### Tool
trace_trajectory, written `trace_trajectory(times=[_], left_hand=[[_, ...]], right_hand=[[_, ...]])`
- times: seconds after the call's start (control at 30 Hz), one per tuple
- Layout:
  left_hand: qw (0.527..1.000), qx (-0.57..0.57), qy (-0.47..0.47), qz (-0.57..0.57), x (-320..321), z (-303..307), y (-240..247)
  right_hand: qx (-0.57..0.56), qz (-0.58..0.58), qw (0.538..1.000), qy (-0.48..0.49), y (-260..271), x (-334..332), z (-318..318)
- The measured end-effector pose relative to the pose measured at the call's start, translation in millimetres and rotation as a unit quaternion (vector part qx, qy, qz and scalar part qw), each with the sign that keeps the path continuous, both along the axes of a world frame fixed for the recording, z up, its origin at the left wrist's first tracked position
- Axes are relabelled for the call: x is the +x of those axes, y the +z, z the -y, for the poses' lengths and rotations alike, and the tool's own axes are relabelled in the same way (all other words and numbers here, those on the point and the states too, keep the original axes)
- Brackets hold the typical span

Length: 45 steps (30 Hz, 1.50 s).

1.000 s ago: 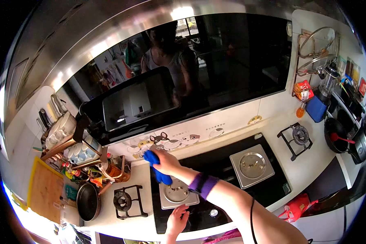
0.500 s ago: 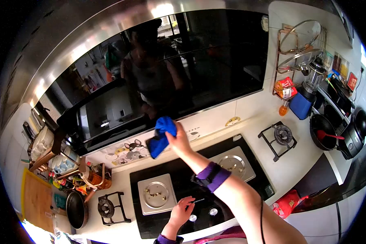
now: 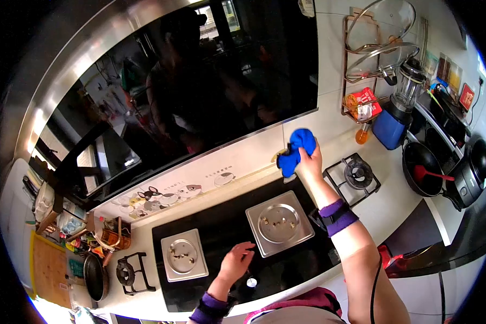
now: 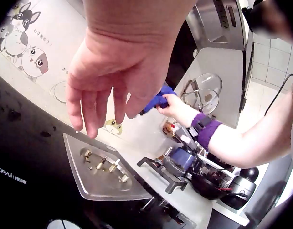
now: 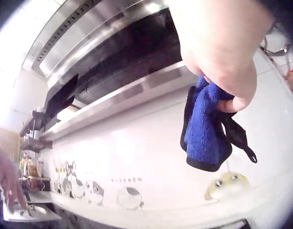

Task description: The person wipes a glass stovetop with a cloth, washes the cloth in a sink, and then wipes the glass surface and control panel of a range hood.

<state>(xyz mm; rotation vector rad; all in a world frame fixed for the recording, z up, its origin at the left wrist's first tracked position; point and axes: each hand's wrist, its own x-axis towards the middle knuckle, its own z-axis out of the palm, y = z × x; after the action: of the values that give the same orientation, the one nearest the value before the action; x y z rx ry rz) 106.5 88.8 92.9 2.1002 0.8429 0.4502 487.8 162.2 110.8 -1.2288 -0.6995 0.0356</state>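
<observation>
My right hand point(image 3: 311, 160) grips a bunched blue cloth point(image 3: 297, 148) with dark edging, at the white tiled wall behind the right end of the stove. In the right wrist view the blue cloth point(image 5: 206, 129) hangs from the curled fingers, a dark loop dangling beside it. My left hand point(image 3: 236, 262) hovers over the front middle of the black glass stove point(image 3: 221, 216), holding nothing; in the left wrist view its fingers point(image 4: 89, 107) are loosely extended. Square steel burner plates sit on the stove, one on the left point(image 3: 198, 237) and one on the right point(image 3: 256, 216).
Black pan supports stand on the counter, one at left point(image 3: 140, 270) and one at right point(image 3: 356, 173). A lid rack point(image 3: 346, 70), a blue-based blender point(image 3: 389, 129) and a wok point(image 3: 421, 162) are at the right. A frying pan point(image 3: 95, 278) leans at the left. The range hood point(image 3: 227, 92) overhangs the wall.
My right hand has carried the blue cloth along the wall from above the left burner to the right end. My left hand stays over the stove front. The head view has shifted right.
</observation>
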Motion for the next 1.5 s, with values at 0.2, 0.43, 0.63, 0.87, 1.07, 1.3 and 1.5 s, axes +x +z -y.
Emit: trace_trajectory(times=[0.2,0.43,0.63,0.87,1.07,1.3,1.5], left_hand=[[0.994,-0.045,0.089,-0.044,8.5,-24.3,14.8],[0.952,-0.174,0.094,0.233,20.4,-98.6,13.7],[0.866,-0.223,0.131,0.427,52.1,-158.8,88.2],[0.783,-0.294,0.134,0.531,61.1,-202.8,101.8],[0.749,-0.317,0.144,0.564,66.2,-222.6,98.0],[0.751,-0.313,0.141,0.565,66.7,-206.6,104.7],[0.757,-0.310,0.124,0.561,63.5,-201.1,105.7]], right_hand=[[-0.252,0.133,0.958,-0.013,-89.8,18.7,71.9],[-0.266,0.010,0.946,0.185,-20.3,25.1,57.3],[0.095,-0.345,0.876,0.324,76.7,42.4,-9.4],[0.120,-0.350,0.859,0.355,89.0,54.1,-34.3],[0.111,-0.364,0.847,0.371,80.4,65.4,-38.4],[0.107,-0.375,0.868,0.308,83.2,55.5,-29.6],[0.128,-0.356,0.870,0.317,82.7,49.2,-20.9]])
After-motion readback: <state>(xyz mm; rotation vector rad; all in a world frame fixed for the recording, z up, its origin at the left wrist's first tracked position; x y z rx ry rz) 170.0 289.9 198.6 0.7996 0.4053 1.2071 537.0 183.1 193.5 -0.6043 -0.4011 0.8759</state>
